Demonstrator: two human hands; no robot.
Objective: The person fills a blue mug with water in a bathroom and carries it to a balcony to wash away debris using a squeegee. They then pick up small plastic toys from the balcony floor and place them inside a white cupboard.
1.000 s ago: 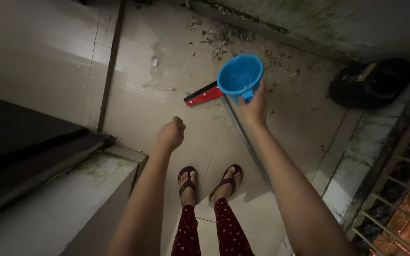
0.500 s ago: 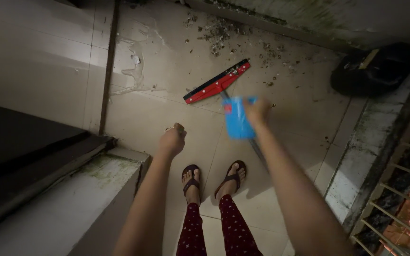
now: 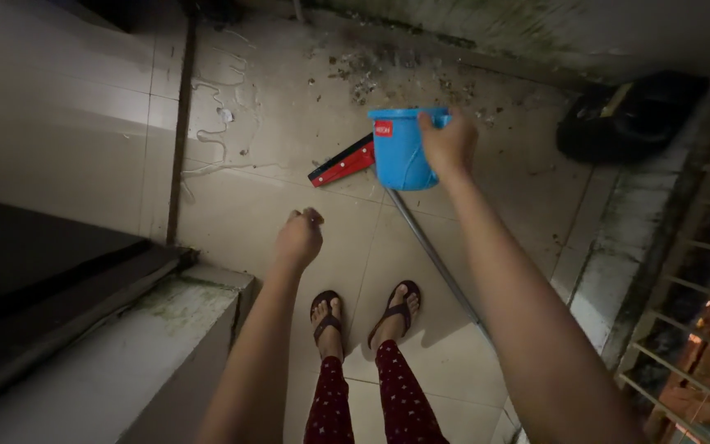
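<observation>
My right hand point(image 3: 449, 146) grips a blue plastic mug point(image 3: 400, 149) by its handle, upright, held out over the tiled floor. Behind the mug lies a red and black floor wiper point(image 3: 342, 162); its metal pole point(image 3: 437, 261) runs back toward my right side. My left hand point(image 3: 299, 239) is closed in a loose fist in front of me, with nothing visible in it. Below are my feet in sandals point(image 3: 365, 315) and red patterned trousers.
Water streaks point(image 3: 217, 131) and dirt debris point(image 3: 367, 78) lie on the beige tiles near the far wall. A dark bag-like object point(image 3: 618, 122) sits at the right corner. A raised ledge point(image 3: 149, 329) is at the left, a metal railing point(image 3: 692, 329) at the right.
My right hand has lifted the blue mug from low near the wiper pole back up and turned it upright. The water streak on the left tiles has spread. The left fist barely moved.
</observation>
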